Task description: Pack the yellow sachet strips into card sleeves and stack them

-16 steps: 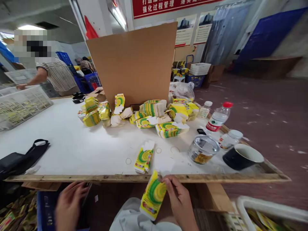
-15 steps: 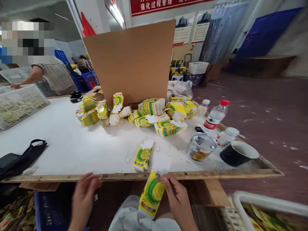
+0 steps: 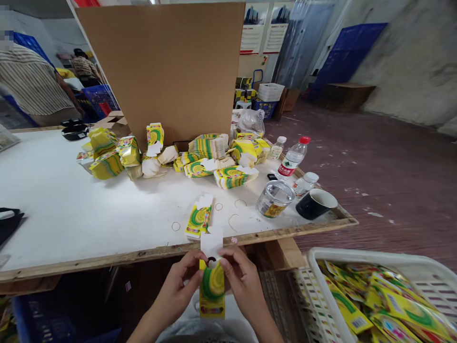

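Evenly and brightly lit from above, with only soft, short shadows under the heap of yellow-green cartons [image 3: 200, 162] on the white tabletop [image 3: 71, 209]. Mild glare on that tabletop left of the heap. Sharp around the heap; stretched and bowed by wide-angle distortion toward the corners, slightly smeared at far left.

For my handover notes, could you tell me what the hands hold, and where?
Both hands, left hand and right hand, pinch the yellow-green cardboard carton at its open white top flap.
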Motion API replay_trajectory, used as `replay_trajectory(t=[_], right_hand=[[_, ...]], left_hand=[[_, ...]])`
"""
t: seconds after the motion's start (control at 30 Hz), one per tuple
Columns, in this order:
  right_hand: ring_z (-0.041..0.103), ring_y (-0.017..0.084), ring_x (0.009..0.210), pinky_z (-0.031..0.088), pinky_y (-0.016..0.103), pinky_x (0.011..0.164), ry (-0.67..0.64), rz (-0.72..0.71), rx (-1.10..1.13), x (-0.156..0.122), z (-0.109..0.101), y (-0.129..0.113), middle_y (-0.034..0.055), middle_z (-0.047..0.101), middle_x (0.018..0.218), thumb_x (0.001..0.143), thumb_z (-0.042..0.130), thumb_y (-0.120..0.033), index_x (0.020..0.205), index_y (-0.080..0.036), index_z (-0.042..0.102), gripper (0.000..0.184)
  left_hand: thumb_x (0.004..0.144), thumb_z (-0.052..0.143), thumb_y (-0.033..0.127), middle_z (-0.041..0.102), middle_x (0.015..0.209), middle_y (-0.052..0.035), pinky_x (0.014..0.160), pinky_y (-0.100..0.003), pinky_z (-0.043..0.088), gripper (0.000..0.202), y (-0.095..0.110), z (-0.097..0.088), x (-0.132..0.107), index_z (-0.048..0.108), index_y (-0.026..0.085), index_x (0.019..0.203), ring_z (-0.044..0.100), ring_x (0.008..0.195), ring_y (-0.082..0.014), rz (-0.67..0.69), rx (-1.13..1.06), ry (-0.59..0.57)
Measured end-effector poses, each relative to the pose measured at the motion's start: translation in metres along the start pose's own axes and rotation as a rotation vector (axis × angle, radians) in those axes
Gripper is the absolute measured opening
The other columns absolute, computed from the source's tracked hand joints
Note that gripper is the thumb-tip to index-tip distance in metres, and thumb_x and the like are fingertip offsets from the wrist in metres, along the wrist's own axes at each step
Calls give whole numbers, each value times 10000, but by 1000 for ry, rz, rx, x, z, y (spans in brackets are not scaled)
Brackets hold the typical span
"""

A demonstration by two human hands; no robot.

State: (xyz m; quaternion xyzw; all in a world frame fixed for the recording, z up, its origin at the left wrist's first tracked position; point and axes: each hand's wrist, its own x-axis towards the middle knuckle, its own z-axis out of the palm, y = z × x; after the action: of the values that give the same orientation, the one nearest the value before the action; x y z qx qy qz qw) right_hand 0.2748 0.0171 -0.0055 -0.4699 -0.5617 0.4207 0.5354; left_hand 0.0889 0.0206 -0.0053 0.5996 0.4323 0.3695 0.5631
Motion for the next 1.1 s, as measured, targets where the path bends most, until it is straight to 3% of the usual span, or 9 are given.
replay_trajectory(t=[0.07, 0.13, 0.2, 0.3, 0.4, 0.5, 0.7, 0.93, 1.1], right_hand=[[660, 184, 833, 542, 274, 763, 51, 56, 119, 1, 5, 3, 50, 689, 969, 926, 601, -331, 1347, -230, 520, 441], [661, 183, 827, 552, 281, 765, 48, 103, 138, 1, 5, 7, 51, 684, 978, 937, 589, -348, 1450, -237, 422, 550], [656, 196, 885, 538, 293, 821, -4, 97, 48, 1, 0, 7, 59, 685, 975, 949, 578, -358, 1306, -244, 599, 375], [634, 221, 990, 504, 327, 910, -76, 11, -56, 1, -12, 0, 73, 676, 1011, 953, 574, -371, 1058, -259, 750, 234], [640, 238, 1018, 513, 352, 905, -131, 3, -14, 0, -18, -7, 84, 683, 1042, 955, 552, -406, 1118, -271, 747, 288], [677, 238, 958, 539, 341, 845, -166, 119, 0, -2, -15, -6, 77, 727, 1014, 921, 597, -381, 1156, -250, 725, 298], [564, 151, 597, 452, 221, 552, -72, 175, -346, -1, -4, 7, -15, 639, 686, 846, 609, -226, 1148, -216, 700, 315], [678, 200, 901, 522, 268, 780, -113, 113, -328, 1, -4, -1, 36, 723, 1081, 778, 611, -131, 1193, -239, 646, 431], [691, 220, 814, 544, 317, 773, -73, 142, -424, -2, -10, -1, 36, 751, 905, 851, 642, -236, 1249, -255, 666, 399]], left_hand=[[947, 567, 374, 699, 1123, -73, 853, -318, 525, 381, -1, -1, 0, 525, 310, 1320, 654, 970, -222, -8, -86, 9], [949, 565, 371, 685, 1204, -109, 888, -361, 535, 559, 0, -2, 1, 368, 302, 1468, 665, 1023, -247, -32, -164, -30], [934, 592, 368, 678, 1250, -135, 916, -384, 537, 586, 1, -3, 3, 399, 260, 1477, 665, 1067, -270, -42, -179, -67], [915, 621, 344, 684, 1276, -132, 981, -375, 515, 408, 0, -5, 6, 626, 214, 1302, 644, 1144, -281, -17, -114, -43], [921, 604, 299, 709, 1251, -119, 986, -355, 520, 351, -4, -6, 8, 670, 215, 1256, 666, 1125, -263, 10, -30, 4], [934, 563, 258, 702, 1276, -114, 957, -339, 543, 375, -5, -4, 8, 646, 228, 1298, 686, 1103, -251, 17, 31, -17], [951, 514, 230, 649, 1365, -111, 1067, -369, 469, 413, 0, -2, 8, 596, 228, 1356, 602, 1254, -256, 61, 112, -53], [896, 605, 239, 705, 1281, -109, 991, -368, 535, 388, -3, 0, 10, 654, 226, 1281, 666, 1164, -265, 24, -29, -6], [859, 655, 226, 739, 1217, -98, 914, -334, 572, 367, -3, 1, 14, 686, 227, 1225, 694, 1113, -261, 16, -94, 48]])
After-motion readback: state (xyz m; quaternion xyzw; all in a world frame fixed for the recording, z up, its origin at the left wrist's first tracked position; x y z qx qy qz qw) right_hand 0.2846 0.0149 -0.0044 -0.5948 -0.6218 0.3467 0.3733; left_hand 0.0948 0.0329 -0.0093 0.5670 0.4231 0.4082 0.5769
